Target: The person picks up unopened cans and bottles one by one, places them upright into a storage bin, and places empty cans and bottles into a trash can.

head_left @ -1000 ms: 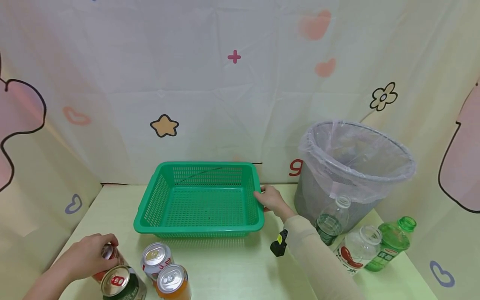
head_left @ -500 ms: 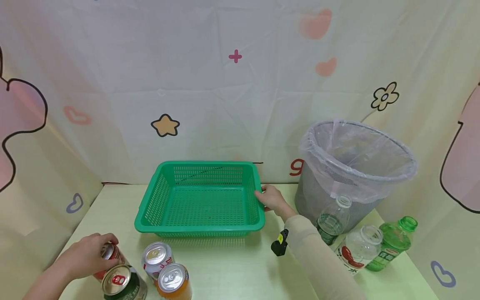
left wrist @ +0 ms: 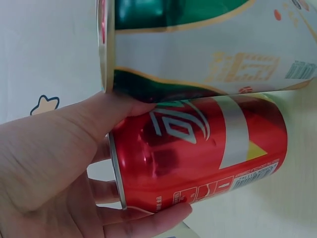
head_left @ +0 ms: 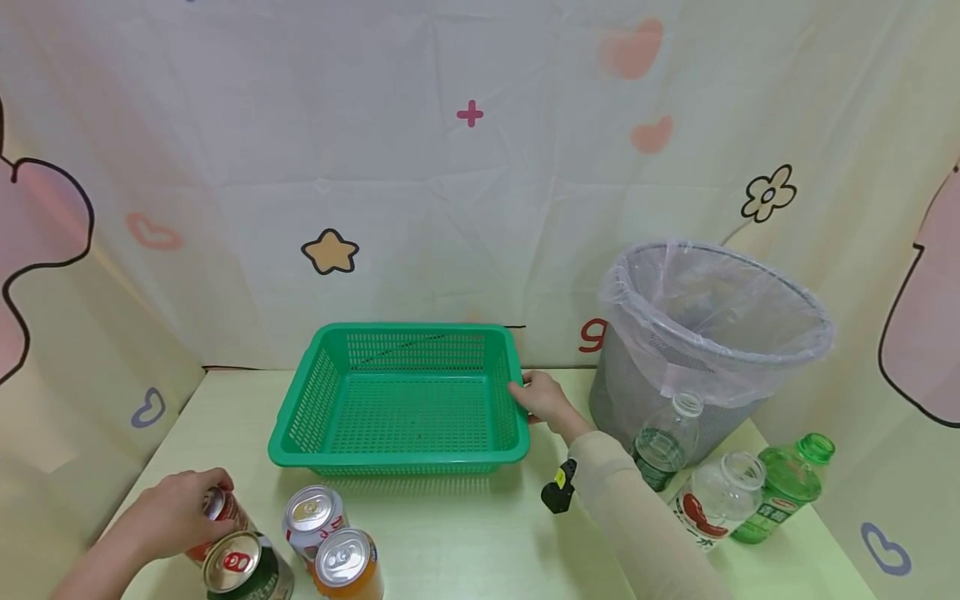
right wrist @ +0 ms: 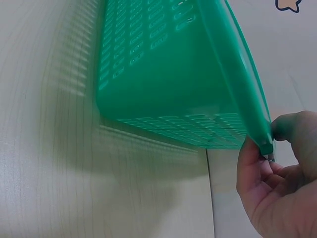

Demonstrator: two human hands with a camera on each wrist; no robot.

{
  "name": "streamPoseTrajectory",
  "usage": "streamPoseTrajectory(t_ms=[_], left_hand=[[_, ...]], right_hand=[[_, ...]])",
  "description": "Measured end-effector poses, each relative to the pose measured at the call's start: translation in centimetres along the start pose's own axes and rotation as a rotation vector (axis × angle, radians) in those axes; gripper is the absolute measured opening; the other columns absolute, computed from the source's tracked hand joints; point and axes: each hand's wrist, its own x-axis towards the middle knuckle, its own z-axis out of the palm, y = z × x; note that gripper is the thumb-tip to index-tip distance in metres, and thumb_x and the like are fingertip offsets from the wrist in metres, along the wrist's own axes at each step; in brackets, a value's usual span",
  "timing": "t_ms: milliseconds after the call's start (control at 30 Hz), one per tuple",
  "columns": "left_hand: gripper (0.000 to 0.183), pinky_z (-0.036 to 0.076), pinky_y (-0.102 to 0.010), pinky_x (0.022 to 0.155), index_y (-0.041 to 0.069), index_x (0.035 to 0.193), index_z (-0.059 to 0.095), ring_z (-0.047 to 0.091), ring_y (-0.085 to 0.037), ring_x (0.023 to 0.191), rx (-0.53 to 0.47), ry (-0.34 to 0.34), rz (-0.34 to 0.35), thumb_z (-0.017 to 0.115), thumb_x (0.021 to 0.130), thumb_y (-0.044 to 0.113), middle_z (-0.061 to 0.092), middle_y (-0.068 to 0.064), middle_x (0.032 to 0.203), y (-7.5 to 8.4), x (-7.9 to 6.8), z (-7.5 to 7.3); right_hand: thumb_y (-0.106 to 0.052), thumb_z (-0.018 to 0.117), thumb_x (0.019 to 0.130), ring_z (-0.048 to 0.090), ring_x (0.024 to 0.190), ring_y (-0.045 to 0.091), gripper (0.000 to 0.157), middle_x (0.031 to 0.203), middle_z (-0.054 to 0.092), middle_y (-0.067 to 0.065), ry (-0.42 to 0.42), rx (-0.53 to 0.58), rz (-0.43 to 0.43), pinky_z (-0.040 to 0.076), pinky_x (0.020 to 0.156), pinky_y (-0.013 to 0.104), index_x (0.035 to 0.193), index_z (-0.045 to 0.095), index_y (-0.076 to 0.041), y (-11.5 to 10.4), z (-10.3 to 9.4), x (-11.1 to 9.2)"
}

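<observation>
At the front left of the table, my left hand [head_left: 172, 512] grips a red soda can [left wrist: 198, 151] round its top, thumb on one side and fingers on the other. A green and white can [head_left: 243, 568] stands right against it, touching my thumb in the left wrist view. My right hand [head_left: 549, 400] pinches the right rim of a green plastic basket [head_left: 408, 460], thumb above and fingers below, as the right wrist view shows. The basket sits on the table with nothing in it.
A white can [head_left: 311, 521] and an orange can [head_left: 348, 567] stand beside the green one. At right is a mesh bin [head_left: 626, 408] with a plastic liner [head_left: 720, 367]. Before it stand a clear bottle [head_left: 663, 442], a clear jar [head_left: 723, 496] and a green bottle [head_left: 787, 487].
</observation>
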Motion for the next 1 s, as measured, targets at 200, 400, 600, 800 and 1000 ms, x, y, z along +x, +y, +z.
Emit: streamPoseTrajectory(t_ms=[200, 400, 600, 800, 1000], left_hand=[[0.040, 0.043, -0.034, 0.055, 0.012, 0.092, 0.062, 0.051, -0.016, 0.069, 0.015, 0.034, 0.016, 0.080, 0.064, 0.034, 0.057, 0.001, 0.075, 0.0, 0.0, 0.2], [0.038, 0.042, -0.033, 0.055, 0.014, 0.090, 0.061, 0.049, -0.013, 0.069, 0.034, 0.056, 0.030, 0.080, 0.063, 0.034, 0.054, 0.002, 0.074, 0.1, -0.1, 0.2], [0.035, 0.039, -0.032, 0.053, 0.015, 0.089, 0.060, 0.046, -0.013, 0.066, 0.047, 0.068, 0.031, 0.078, 0.064, 0.032, 0.051, 0.002, 0.074, 0.3, 0.0, 0.0], [0.033, 0.038, -0.032, 0.053, 0.015, 0.089, 0.060, 0.044, -0.014, 0.066, 0.054, 0.051, 0.024, 0.076, 0.065, 0.030, 0.050, 0.001, 0.074, 0.5, 0.2, -0.7], [0.030, 0.039, -0.033, 0.053, 0.016, 0.085, 0.060, 0.046, -0.014, 0.067, 0.073, 0.086, 0.070, 0.075, 0.063, 0.026, 0.051, 0.001, 0.075, 0.7, 0.5, -1.6]], right_hand=[[-0.024, 0.050, 0.092, 0.062, 0.083, 0.021, 0.037, 0.103, 0.059, 0.016, 0.003, 0.002, 0.002, 0.056, 0.063, 0.035, 0.117, 0.051, 0.004, 0.0, 0.1, 0.0], [-0.024, 0.049, 0.092, 0.062, 0.081, 0.019, 0.038, 0.102, 0.059, 0.015, 0.002, 0.012, 0.000, 0.056, 0.066, 0.038, 0.117, 0.051, 0.004, 0.0, 0.1, 0.1], [-0.023, 0.050, 0.092, 0.063, 0.081, 0.020, 0.037, 0.102, 0.060, 0.015, 0.000, 0.020, -0.005, 0.056, 0.067, 0.038, 0.117, 0.052, 0.003, 0.1, 0.2, 0.2], [-0.022, 0.049, 0.092, 0.064, 0.081, 0.021, 0.037, 0.101, 0.061, 0.016, -0.003, 0.036, -0.008, 0.056, 0.068, 0.040, 0.118, 0.052, 0.004, -0.2, 0.1, -0.1], [-0.022, 0.049, 0.092, 0.064, 0.082, 0.020, 0.036, 0.103, 0.060, 0.016, -0.010, 0.043, 0.004, 0.055, 0.068, 0.039, 0.118, 0.052, 0.003, -0.2, 0.1, -0.1]])
